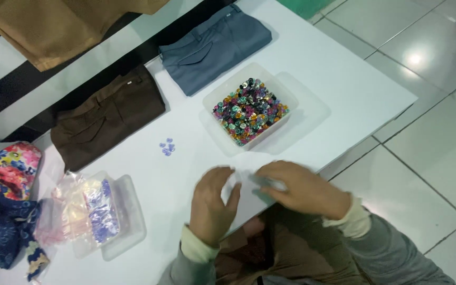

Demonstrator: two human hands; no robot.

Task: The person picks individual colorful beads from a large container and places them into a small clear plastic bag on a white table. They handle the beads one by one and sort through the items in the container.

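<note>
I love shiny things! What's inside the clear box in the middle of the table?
The clear plastic box is filled with a heap of small, shiny, many-coloured buttons or beads. Only the top layer shows; whatever lies under the heap, and the box's bottom, is covered.

blurred hands, floral bag cropped

A tailoring workshop: folded trousers, a tub of coloured buttons, white worktable.
</note>
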